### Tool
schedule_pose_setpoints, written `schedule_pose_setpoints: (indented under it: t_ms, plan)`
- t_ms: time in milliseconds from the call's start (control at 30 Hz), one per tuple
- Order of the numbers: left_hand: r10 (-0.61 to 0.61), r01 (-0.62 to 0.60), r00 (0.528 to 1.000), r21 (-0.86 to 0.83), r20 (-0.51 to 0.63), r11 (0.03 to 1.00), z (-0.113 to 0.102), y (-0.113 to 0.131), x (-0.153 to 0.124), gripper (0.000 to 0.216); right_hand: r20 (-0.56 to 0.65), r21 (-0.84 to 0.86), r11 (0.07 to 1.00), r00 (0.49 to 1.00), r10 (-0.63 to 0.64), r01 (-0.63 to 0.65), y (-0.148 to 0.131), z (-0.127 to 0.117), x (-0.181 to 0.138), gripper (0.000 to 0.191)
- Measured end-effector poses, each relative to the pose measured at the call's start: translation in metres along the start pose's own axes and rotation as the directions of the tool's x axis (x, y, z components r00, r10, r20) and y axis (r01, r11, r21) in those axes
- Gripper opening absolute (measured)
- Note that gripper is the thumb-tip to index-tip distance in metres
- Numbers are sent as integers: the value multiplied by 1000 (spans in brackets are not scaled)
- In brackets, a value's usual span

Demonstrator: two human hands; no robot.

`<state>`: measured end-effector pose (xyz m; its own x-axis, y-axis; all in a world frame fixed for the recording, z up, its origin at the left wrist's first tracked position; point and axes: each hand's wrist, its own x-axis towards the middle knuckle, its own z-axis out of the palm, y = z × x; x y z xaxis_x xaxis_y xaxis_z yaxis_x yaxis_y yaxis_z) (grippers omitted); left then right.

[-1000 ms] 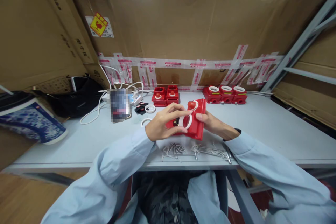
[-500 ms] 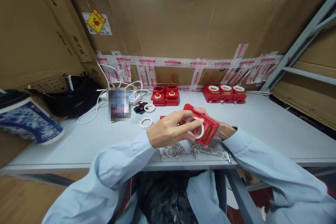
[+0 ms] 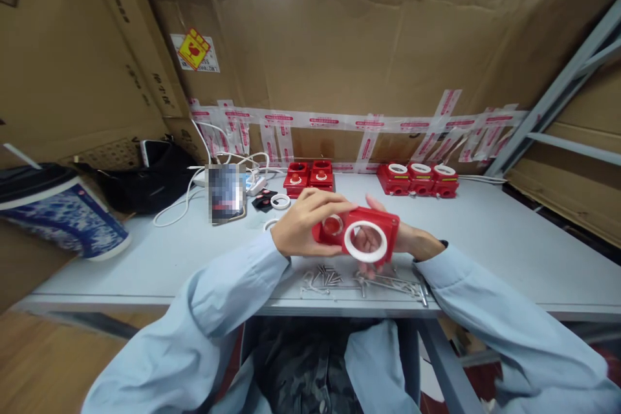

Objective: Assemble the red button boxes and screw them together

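Red switch cover (image 3: 359,233): flat plastic plate, centre of frame, held above the front part of the grey table (image 3: 509,239). Face turned toward the camera. Carries a red button (image 3: 332,226) at its left end and a white ring (image 3: 365,241) set in the large round opening at its right; fingers show through the opening.

Left hand (image 3: 303,223): centre of frame, left of the plate; fingers curled around the plate's left end, thumb along the top edge.

Right hand (image 3: 412,242): just right of centre, mostly behind the plate; fingers wrapped on its right end from the rear, fingertips visible through the ring and below the lower edge.

Screws (image 3: 323,275): loose heap of metal fasteners, lower centre, on the table directly under the hands.

Loose white rings (image 3: 280,201): left of centre on the table, one beside a small black part, another partly hidden behind the left hand.

Red housings, pair (image 3: 308,178): centre rear, against the cardboard wall (image 3: 339,45).

Red housings, row of three (image 3: 420,179): right of centre rear, each topped with a white ring.

White cables (image 3: 194,197): left rear, beside a black bag (image 3: 145,178).
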<state>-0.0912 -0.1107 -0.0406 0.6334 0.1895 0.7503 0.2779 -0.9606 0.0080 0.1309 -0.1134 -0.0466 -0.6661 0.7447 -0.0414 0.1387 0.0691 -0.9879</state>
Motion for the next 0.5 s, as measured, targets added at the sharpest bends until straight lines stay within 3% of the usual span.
schedule_pose_setpoints:
  t_ms: [67, 167, 233, 300, 433, 500]
  plan:
    - [-112, 116, 991, 57, -71, 992, -6, -1, 0, 63, 51, 159, 987, 999, -1, -7, -7, -6, 1, 83]
    - [-304, 318, 937, 61, -171, 946, -11, -4, -1, 63, -158, 216, 942, 961, -226, 257, -10, -13, 3, 68]
    - [-387, 401, 901, 35, -195, 915, -10, -7, -2, 62, -227, 54, 915, 897, -379, 400, -7, -12, 4, 75]
    - [-431, 441, 884, 12, -182, 898, -8, -9, -3, 62, -236, -142, 876, 843, -483, 461, -3, -8, 5, 86]
    - [-426, 425, 898, -34, -105, 904, -5, -11, -5, 61, -279, -409, 796, 769, -575, 446, -1, 0, 3, 81]
    - [-409, 407, 911, -44, -57, 912, -4, -11, -6, 61, -267, -508, 756, 759, -594, 413, -2, 0, 2, 77]
